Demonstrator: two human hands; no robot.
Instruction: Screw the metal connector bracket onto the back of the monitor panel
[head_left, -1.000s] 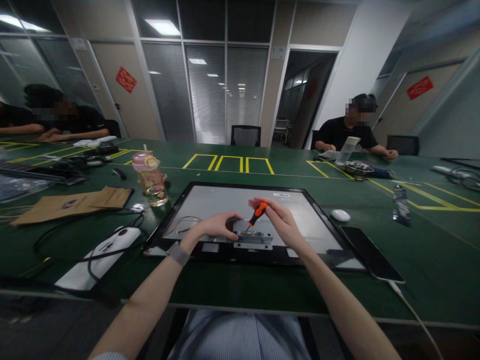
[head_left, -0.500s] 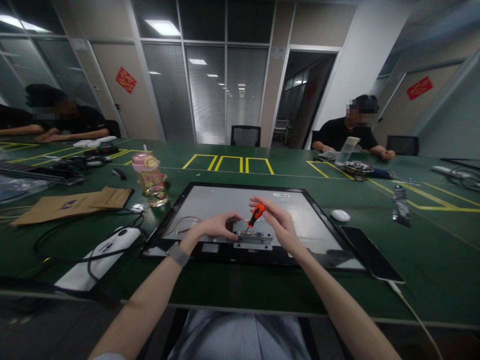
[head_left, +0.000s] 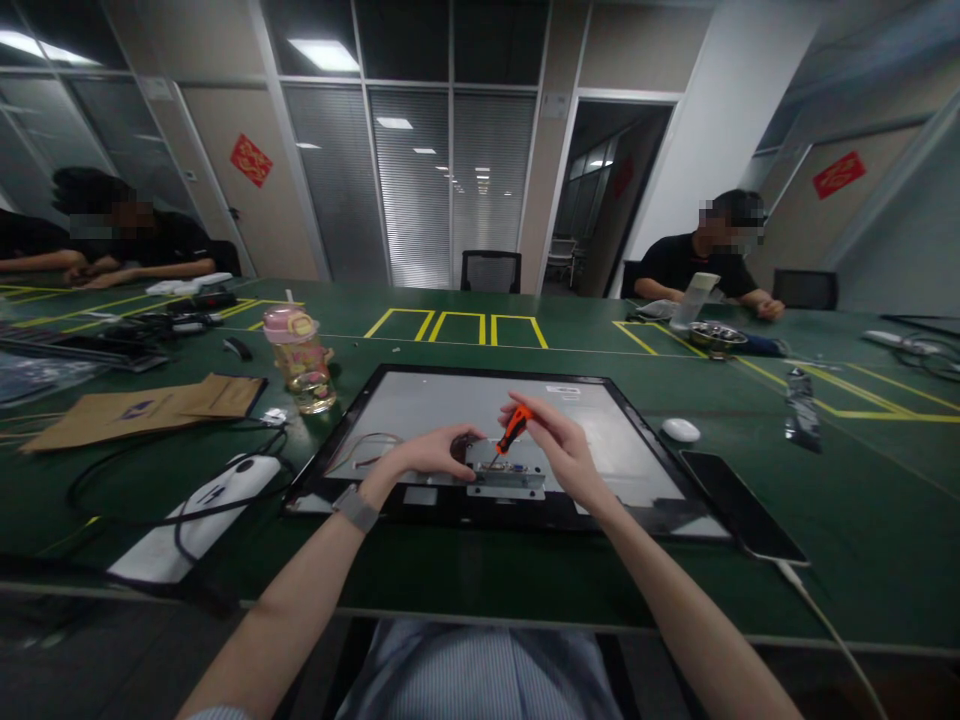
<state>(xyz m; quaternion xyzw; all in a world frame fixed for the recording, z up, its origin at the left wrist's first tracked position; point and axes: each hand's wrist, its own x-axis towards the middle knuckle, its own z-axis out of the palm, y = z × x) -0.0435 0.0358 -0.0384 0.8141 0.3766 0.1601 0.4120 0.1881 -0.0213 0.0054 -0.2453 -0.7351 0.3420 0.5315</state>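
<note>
A flat display panel [head_left: 600, 440] with a black frame and grey back lies on the table before me. Near its front edge sits a metal bracket [head_left: 510, 482] with small parts on it. My right hand [head_left: 559, 445] holds an orange and black screwdriver [head_left: 514, 428], tilted, its tip down at the bracket. My left hand [head_left: 439, 452] curves around a dark roundish part [head_left: 460, 448] at the bracket's left end, with the thumb at the metal. What the dark part is I cannot tell.
Left of the panel stand a pink-lidded bottle [head_left: 296, 355], a brown paper bag [head_left: 142, 412] and a white power strip [head_left: 199, 515] with black cables. To the right lie a phone [head_left: 742, 505] with a cable and a white mouse [head_left: 681, 430]. People sit across the table.
The fingers of my right hand have closed in a little on the screwdriver's handle. My left hand, the bracket and the panel look unmoved.
</note>
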